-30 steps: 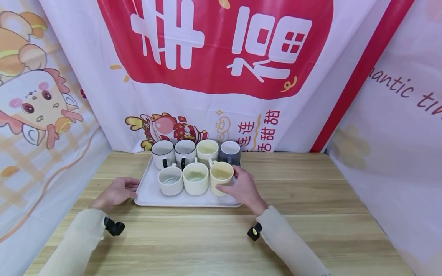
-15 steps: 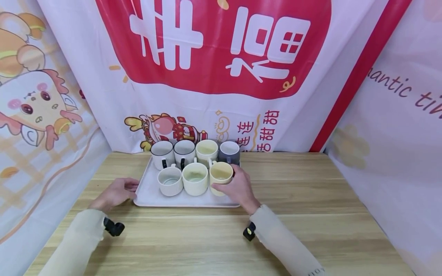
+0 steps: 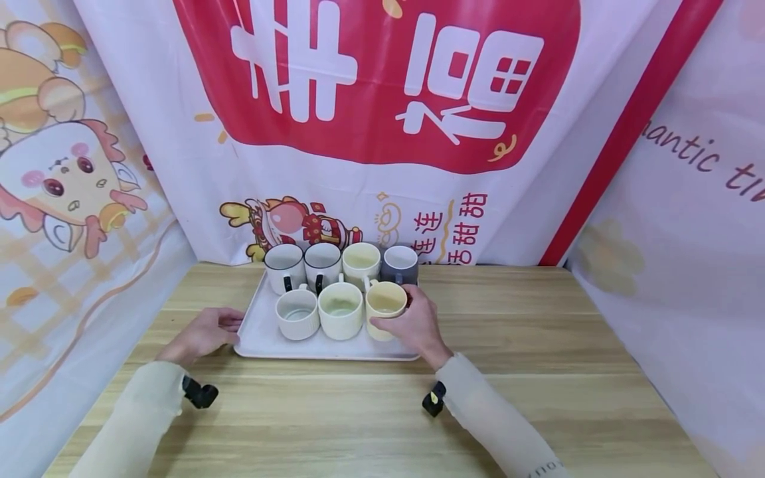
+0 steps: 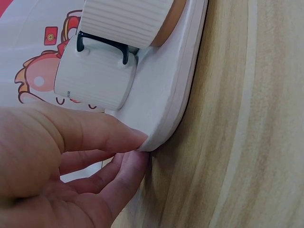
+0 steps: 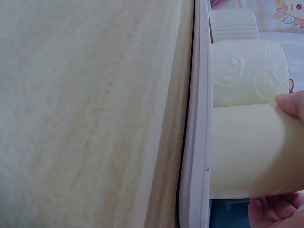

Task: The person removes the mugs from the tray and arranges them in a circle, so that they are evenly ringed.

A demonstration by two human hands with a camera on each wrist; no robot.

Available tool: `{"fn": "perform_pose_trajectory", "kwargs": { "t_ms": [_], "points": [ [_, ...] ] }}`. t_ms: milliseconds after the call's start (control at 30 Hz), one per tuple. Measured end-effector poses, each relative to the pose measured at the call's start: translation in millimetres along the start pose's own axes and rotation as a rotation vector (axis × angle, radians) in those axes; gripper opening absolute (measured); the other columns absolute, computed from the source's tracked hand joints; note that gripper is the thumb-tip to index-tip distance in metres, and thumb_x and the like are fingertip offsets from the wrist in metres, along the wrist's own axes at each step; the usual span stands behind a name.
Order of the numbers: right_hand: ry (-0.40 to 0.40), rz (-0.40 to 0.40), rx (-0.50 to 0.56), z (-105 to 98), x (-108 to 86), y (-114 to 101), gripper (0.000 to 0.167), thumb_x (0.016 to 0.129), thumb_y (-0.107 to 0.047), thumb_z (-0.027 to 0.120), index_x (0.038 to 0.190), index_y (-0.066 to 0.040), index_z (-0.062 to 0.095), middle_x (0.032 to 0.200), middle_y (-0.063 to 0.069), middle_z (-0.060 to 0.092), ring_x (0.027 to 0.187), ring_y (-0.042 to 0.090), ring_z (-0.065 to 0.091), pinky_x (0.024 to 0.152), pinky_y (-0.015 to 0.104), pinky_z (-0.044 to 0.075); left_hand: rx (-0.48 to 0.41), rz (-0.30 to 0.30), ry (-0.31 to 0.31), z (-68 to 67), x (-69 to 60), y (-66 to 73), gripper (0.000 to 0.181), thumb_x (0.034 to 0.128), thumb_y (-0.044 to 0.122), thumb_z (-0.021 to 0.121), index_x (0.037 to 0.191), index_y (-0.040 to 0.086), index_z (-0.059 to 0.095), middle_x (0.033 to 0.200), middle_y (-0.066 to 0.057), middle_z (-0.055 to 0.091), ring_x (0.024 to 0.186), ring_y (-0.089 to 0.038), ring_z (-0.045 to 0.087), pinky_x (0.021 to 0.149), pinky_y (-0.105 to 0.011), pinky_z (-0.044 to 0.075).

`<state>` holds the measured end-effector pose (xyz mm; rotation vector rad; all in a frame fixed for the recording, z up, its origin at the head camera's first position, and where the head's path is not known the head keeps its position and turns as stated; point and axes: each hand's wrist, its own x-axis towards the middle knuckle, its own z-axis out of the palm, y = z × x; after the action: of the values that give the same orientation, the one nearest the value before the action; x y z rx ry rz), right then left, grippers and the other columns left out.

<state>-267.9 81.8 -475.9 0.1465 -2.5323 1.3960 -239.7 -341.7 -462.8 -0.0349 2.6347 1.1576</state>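
Grip at right curls round yellow mug.

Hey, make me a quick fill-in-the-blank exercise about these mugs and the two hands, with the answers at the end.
1. The left hand pinches the tray, which bears ____ mugs.
2. The right hand holds the pale yellow mug in the ____ row, not the back one.
3. The back row's rightmost mug is coloured ____.
4. The two dark-rimmed white mugs have ____ handles.
Missing words: seven; front; gray; black.

Wood-grain tabletop, printed red-and-white backdrop, cartoon cloth left, lettered cloth right
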Motion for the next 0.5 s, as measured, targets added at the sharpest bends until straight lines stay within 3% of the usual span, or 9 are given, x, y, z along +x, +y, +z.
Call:
{"fn": "perform_pose_trajectory", "kwargs": {
  "t_ms": [500],
  "points": [
    [-0.006, -0.05, 0.022, -9.0, -6.4, 3.8, 0.082, 0.057, -0.035, 0.103, 0.127, -0.012, 0.066, 0.117, 0.006, 0.075, 0.107, 0.023, 0.07, 0.097, 0.04, 0.059, 0.003, -0.002, 0.004, 0.4, -0.9, 0.8, 0.061, 0.0901, -0.006, 0.066, 0.145, -0.019, 0.045, 0.143, -0.038, 0.056, 0.13, -0.048, 0.058, 0.106, -0.051, 0.058]
  ]
}}
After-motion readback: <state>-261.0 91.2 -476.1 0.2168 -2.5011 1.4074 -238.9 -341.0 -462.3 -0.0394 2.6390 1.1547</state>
